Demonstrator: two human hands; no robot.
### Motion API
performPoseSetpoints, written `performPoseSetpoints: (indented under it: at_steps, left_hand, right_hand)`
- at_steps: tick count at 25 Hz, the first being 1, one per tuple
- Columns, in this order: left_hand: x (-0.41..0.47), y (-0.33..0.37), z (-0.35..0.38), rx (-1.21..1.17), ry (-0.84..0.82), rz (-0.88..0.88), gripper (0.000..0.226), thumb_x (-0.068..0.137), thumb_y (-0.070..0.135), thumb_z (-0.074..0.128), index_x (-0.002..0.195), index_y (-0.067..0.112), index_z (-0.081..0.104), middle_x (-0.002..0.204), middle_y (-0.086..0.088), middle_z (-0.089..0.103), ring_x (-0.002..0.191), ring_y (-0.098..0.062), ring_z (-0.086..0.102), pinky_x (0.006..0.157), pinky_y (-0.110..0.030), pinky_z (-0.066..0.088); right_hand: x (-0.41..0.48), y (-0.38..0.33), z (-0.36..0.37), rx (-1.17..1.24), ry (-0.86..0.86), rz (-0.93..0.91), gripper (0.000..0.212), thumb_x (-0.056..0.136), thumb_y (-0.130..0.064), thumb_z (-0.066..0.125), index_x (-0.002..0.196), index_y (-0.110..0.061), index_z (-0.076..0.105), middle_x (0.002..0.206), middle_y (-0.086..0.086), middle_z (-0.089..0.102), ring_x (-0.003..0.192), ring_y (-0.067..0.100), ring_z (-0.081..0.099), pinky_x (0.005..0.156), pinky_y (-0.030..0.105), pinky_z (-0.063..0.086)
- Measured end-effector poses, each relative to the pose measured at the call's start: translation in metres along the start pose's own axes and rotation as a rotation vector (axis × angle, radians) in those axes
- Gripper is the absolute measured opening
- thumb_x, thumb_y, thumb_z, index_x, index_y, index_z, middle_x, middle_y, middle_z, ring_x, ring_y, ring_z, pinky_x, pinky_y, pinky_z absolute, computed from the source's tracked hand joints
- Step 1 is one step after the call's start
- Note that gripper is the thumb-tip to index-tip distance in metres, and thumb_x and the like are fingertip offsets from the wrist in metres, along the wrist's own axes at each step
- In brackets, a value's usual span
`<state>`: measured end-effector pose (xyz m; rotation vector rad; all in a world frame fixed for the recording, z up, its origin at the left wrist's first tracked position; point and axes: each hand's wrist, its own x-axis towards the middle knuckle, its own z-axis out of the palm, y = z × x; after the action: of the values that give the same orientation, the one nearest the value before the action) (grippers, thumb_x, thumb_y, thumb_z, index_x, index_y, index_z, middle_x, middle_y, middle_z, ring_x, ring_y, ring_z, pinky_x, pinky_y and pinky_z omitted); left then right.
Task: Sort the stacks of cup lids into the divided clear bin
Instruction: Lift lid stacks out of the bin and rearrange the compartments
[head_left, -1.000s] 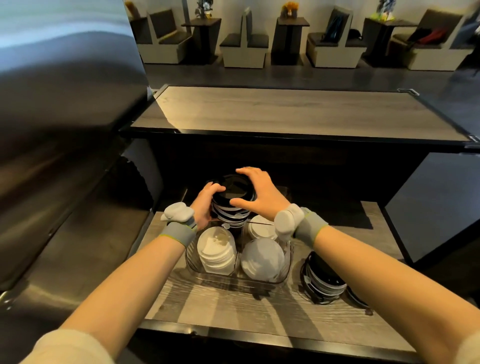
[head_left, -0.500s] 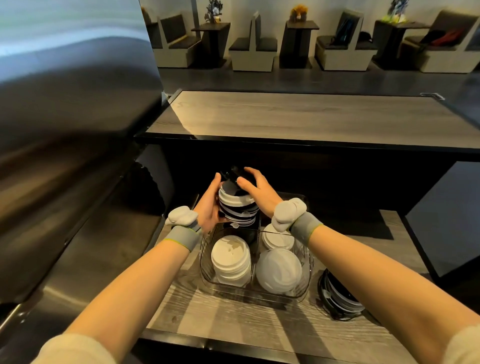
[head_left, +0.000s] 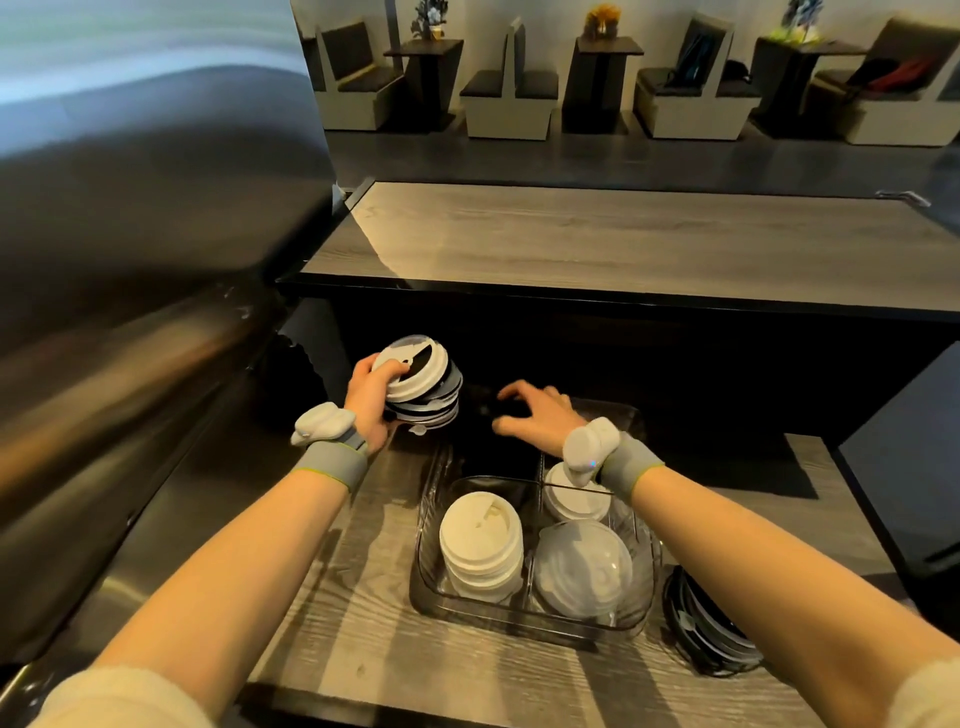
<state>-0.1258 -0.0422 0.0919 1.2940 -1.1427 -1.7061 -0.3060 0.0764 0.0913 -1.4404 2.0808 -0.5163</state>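
My left hand (head_left: 370, 402) grips a stack of black lids (head_left: 428, 395), tilted with its pale underside up, held above and left of the divided clear bin (head_left: 431, 525). My right hand (head_left: 535, 415) hovers over the bin's dark far left compartment, fingers curled around something black and blurred. In the bin, a stack of white lids (head_left: 480, 540) fills the near left compartment. Clear dome lids (head_left: 584, 564) fill the near right one. More white lids (head_left: 571, 501) sit in the far right one, partly hidden by my right wrist.
Another stack of black lids (head_left: 706, 631) lies on the wooden shelf (head_left: 363, 649) right of the bin. A steel appliance wall (head_left: 130, 312) closes the left side. A raised counter (head_left: 623, 239) overhangs the far end of the shelf.
The black stack, held by both hands over the bin's far left compartment, is now lifted left and tipped in my left hand alone. My right hand has let go and stays over the compartment.
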Motion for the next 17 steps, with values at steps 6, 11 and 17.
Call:
performPoseSetpoints:
  at_steps: [6, 11, 17]
  left_hand:
    - [-0.002, 0.003, 0.005, 0.002, -0.037, -0.027, 0.016, 0.091, 0.013, 0.049, 0.105, 0.02, 0.046, 0.082, 0.0, 0.053, 0.074, -0.015, 0.052, 0.058, -0.027, 0.042]
    - [-0.006, -0.001, 0.011, 0.131, -0.118, -0.015, 0.019, 0.091, 0.014, 0.052, 0.108, 0.022, 0.047, 0.086, 0.001, 0.054, 0.078, -0.016, 0.051, 0.06, -0.025, 0.036]
    - [-0.03, -0.004, 0.027, 0.187, -0.146, 0.071, 0.027, 0.091, 0.019, 0.055, 0.116, 0.027, 0.047, 0.096, 0.004, 0.057, 0.093, -0.018, 0.053, 0.064, -0.028, 0.043]
  right_hand:
    - [0.023, 0.012, 0.035, -0.539, -0.221, -0.128, 0.056, 0.085, -0.044, 0.059, 0.13, -0.014, 0.046, 0.132, 0.013, 0.047, 0.124, 0.033, 0.043, 0.109, 0.039, 0.022]
    - [0.022, 0.003, 0.014, -0.029, 0.138, -0.167, 0.029, 0.094, -0.023, 0.05, 0.115, -0.006, 0.06, 0.12, 0.017, 0.057, 0.114, 0.032, 0.054, 0.095, 0.034, 0.038]
    - [0.005, -0.046, -0.008, 0.415, 0.142, -0.087, 0.048, 0.087, -0.027, 0.061, 0.131, -0.01, 0.049, 0.13, 0.013, 0.055, 0.117, 0.024, 0.054, 0.093, 0.029, 0.042]
